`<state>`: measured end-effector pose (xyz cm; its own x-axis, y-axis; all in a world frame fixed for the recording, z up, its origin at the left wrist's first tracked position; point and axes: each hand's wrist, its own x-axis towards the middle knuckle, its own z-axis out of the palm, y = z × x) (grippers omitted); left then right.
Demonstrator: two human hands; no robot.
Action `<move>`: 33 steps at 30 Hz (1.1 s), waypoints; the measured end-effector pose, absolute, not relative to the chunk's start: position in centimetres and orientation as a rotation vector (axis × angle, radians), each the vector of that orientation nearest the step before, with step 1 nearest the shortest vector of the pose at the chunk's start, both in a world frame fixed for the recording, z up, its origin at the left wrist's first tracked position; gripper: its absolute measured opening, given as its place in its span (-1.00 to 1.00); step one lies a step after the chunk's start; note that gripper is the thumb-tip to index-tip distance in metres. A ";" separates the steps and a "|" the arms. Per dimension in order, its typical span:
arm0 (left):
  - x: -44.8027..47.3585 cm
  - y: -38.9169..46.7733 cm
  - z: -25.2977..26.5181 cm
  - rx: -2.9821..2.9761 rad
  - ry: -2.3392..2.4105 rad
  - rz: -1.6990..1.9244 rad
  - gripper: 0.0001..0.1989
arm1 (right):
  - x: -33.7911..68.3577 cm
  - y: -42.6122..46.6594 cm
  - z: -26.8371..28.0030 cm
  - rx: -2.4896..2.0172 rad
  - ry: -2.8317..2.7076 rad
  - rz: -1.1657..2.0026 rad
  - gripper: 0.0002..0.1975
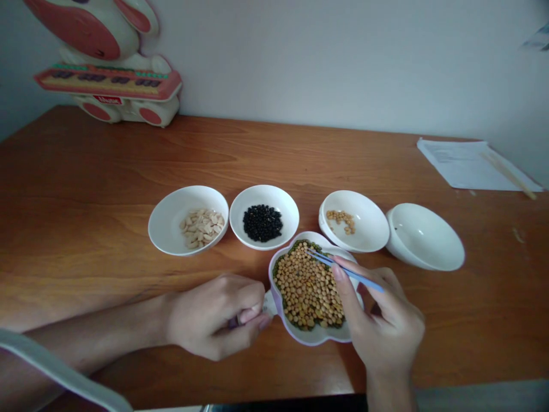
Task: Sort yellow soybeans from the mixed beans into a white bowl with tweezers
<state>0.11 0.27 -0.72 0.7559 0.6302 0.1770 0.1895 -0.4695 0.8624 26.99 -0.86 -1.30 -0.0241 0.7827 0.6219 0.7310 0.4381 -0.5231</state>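
Observation:
My left hand [218, 317] is closed round the short handle of a scalloped white and lilac dish [311, 336]. Inside the dish lie many yellow soybeans [309, 280], with small green beans [300, 245] showing around the edges. Pinched in my right hand [384, 317] is a slim blue fork [358, 277], its tines down at the soybeans near the far side of the dish. Just beyond the dish stands a white bowl [369, 223] with a few soybeans [342, 220] in it.
Left of centre are a white bowl [165, 223] of pale flat seeds [201, 228] and another bowl [289, 212] of black beans [262, 223]. Far right sits a white bowl [429, 237] with a dark speck. A toy keyboard [111, 83] and papers [454, 163] lie behind.

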 end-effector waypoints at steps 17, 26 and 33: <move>0.0 0.2 -0.8 2.016 0.605 0.594 -0.71 | 27.0 -1.0 -1.2 -1.417 -1.738 0.107 -0.79; 0.1 0.3 -0.6 2.040 0.614 0.583 -0.70 | 27.1 -1.0 -1.6 -1.401 -1.727 0.110 -0.77; 0.1 0.3 -0.7 2.028 0.605 0.611 -0.70 | 27.1 -1.0 -1.4 -1.410 -1.735 0.143 -0.79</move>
<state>0.14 0.28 -0.65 0.7577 0.6260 0.1842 0.1785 -0.4703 0.8643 27.06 -0.98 -1.39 0.0211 0.8399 0.5424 0.7400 0.3517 -0.5733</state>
